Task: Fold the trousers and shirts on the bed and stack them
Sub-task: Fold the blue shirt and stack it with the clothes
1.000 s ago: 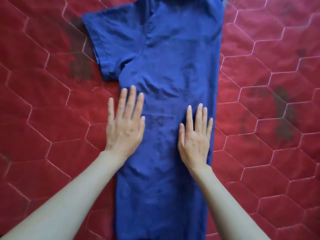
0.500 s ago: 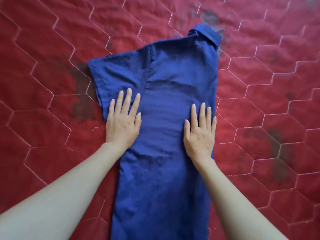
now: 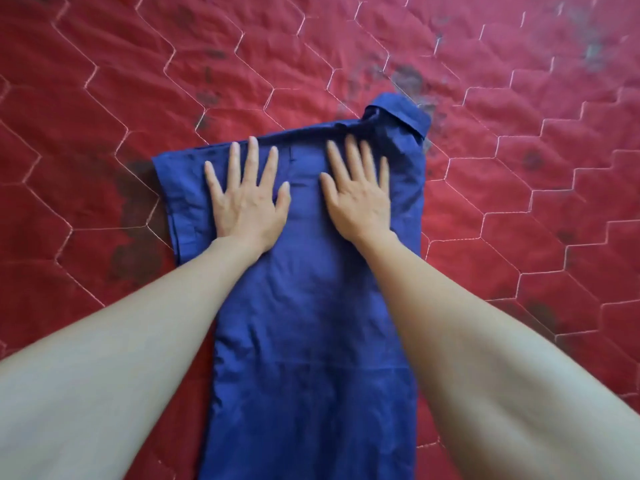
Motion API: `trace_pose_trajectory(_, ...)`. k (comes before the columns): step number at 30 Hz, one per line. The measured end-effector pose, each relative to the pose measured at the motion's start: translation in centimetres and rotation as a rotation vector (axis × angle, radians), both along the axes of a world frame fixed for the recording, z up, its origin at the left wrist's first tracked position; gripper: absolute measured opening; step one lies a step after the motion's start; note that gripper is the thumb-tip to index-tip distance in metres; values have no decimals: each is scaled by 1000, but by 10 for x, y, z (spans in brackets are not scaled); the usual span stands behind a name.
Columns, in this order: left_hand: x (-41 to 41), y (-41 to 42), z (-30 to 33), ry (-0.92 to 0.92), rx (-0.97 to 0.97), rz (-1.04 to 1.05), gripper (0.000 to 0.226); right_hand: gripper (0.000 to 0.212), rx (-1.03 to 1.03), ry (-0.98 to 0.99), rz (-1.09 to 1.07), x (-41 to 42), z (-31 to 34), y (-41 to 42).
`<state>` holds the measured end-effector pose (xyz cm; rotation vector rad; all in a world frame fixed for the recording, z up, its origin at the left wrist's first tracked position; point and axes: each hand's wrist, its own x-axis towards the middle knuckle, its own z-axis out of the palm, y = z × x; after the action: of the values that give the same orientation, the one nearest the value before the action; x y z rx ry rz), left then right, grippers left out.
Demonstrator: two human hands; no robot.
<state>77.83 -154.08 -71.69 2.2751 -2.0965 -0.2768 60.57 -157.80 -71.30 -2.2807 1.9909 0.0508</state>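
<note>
From the head camera, a blue shirt is lying flat on a red quilted bed cover. One side of the shirt is folded in, and its short sleeve is sticking out to the left. The collar is pointing up at the far end. The left hand is lying flat on the shirt near the sleeve, with its fingers spread wide and holding nothing. The right hand is lying flat just beside it, below the collar, fingers straight, holding nothing. Its fingertips are looking blurry.
</note>
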Motion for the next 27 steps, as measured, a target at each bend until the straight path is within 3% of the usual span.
trace_pose_trajectory(7, 64, 5, 4, -16, 4, 33, 56, 57, 25, 1, -98, -16, 10, 4)
trace_pose_trajectory(10, 86, 3, 11, 30, 5, -37, 56, 60, 7, -90, -73, 25, 23, 24)
trace_pose_trajectory(14, 114, -7, 26, 97, -69, -81, 59, 69, 19, -296, 129, 104, 40, 73)
trace_pose_trajectory(18, 128, -26, 39, 172, 8, -30, 52, 84, 160, -234, 197, 163, 35, 114)
trace_pose_trajectory(21, 128, -37, 44, 268, 89, 68, 45, 73, 125, -189, 70, 186, 36, 125)
trace_pose_trajectory(24, 124, -36, 46, 282, 97, 122, 35, 48, -35, -68, 8, 201, 39, 121)
trace_pose_trajectory(27, 120, -31, 51, 316, 99, 157, 26, 26, -11, -6, -29, 203, 56, 108)
